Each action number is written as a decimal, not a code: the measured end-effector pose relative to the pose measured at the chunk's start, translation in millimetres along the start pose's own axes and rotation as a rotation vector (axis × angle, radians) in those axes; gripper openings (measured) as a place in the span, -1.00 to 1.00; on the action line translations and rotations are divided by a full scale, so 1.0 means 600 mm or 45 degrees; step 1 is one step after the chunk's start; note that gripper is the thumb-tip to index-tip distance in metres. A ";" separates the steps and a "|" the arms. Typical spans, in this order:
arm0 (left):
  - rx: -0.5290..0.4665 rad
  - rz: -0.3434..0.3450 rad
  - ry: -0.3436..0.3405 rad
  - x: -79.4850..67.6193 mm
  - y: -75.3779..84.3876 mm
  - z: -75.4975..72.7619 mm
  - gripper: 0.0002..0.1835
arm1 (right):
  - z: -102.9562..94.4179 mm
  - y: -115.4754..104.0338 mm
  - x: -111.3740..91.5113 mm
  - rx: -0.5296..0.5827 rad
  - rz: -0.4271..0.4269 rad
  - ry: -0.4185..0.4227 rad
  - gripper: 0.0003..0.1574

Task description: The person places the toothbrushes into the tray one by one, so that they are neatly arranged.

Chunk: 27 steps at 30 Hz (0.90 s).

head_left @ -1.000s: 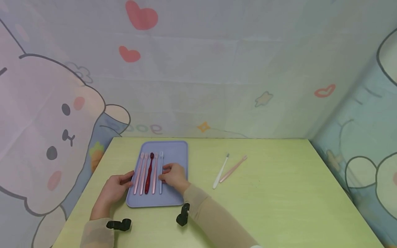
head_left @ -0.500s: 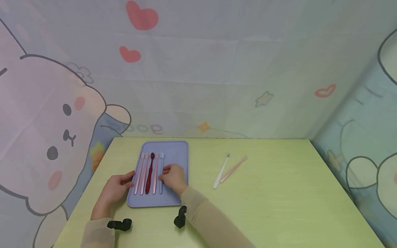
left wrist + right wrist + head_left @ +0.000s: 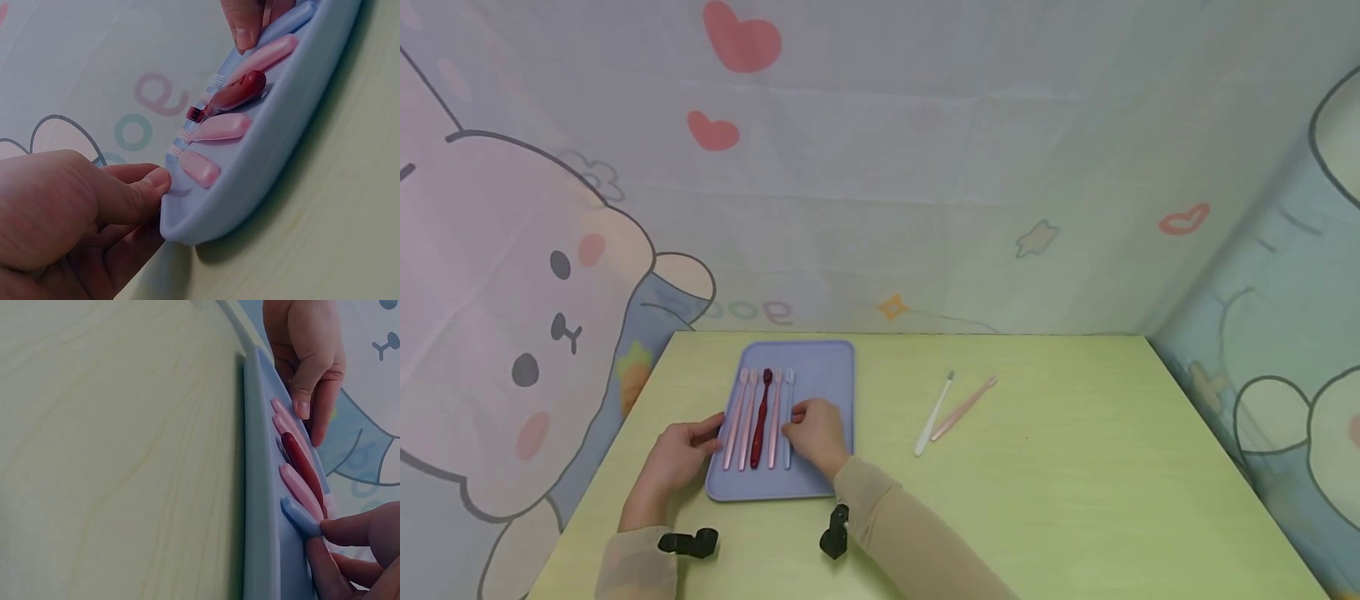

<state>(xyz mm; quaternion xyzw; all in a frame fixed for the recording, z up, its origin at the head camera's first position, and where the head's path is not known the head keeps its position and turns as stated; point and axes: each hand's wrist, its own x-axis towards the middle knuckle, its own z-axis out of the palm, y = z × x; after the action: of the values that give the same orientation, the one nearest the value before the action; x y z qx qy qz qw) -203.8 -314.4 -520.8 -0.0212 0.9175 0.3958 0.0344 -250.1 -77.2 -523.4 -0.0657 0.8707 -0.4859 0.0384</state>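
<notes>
On the lavender-blue tray (image 3: 823,367), several toothbrushes lie side by side with their heads toward the back. The row holds pink toothbrushes, a dark red toothbrush (image 3: 759,433) and, at its right end, a light blue toothbrush (image 3: 787,455). My right hand (image 3: 820,435) pinches the blue toothbrush around mid-handle; in the right wrist view thumb and finger meet at the blue handle (image 3: 300,515). At the tray's left side my left hand (image 3: 677,457) grips the rim, its thumb on top in the left wrist view; the fingers under the rim are partly hidden.
Right of the tray, a white toothbrush (image 3: 932,419) and a pink toothbrush (image 3: 962,409) lie on the yellow-green table (image 3: 1075,467), their lower ends close together. A printed cloth backdrop (image 3: 925,167) stands behind and beside the table.
My right wrist and forearm have shifted slightly left, while the fingers stay at the blue toothbrush. The left hand and the tray stand as before.
</notes>
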 end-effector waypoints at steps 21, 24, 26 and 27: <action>0.007 0.006 0.008 -0.002 -0.002 0.001 -0.46 | 0.001 0.010 0.001 -0.006 -0.016 0.024 -0.66; -0.003 -0.002 0.005 -0.002 0.000 0.001 -0.46 | 0.000 0.011 0.002 0.004 0.000 0.021 -0.65; -0.005 -0.006 0.003 -0.002 0.000 0.000 -0.46 | -0.001 0.010 0.002 0.008 0.002 0.021 -0.65; -0.004 -0.005 0.000 -0.002 0.000 0.000 -0.46 | -0.002 0.010 0.002 0.010 0.001 0.021 -0.65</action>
<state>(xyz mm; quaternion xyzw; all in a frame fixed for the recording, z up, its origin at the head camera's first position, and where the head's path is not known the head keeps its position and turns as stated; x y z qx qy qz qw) -202.7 -314.1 -520.6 -0.0231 0.9168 0.3971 0.0351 -251.9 -73.3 -528.1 -0.0611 0.8692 -0.4897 0.0315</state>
